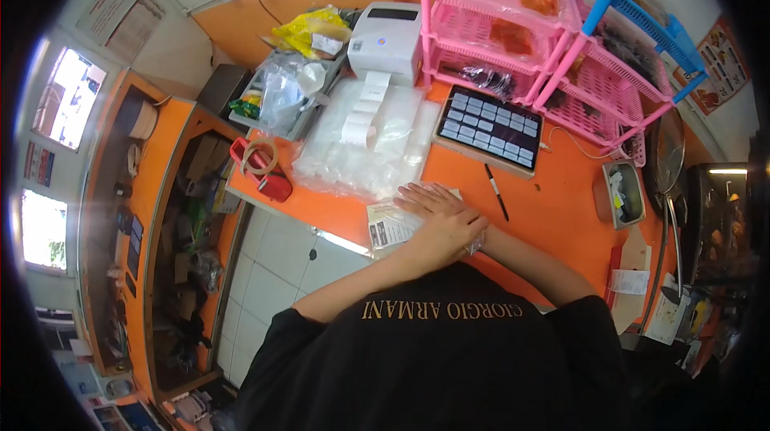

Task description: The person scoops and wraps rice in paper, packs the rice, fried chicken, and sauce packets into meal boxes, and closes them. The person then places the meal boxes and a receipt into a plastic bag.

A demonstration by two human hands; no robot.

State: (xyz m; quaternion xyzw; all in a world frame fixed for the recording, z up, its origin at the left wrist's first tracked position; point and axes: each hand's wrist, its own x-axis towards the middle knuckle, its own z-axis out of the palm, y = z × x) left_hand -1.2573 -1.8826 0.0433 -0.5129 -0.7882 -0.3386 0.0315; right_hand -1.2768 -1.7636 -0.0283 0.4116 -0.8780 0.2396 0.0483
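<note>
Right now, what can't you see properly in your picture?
Head view: part of the plastic packet, under the right hand and left hand.
Head view: fine print on its label, too small.
Head view: words on the tablet, too small.
Head view: the black shirt's lower part, cut off by the bottom edge.

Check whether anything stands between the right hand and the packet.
Nothing visible does: the right hand appears to rest flat on the packet. The left hand overlaps the right hand from above, not between them.
</note>
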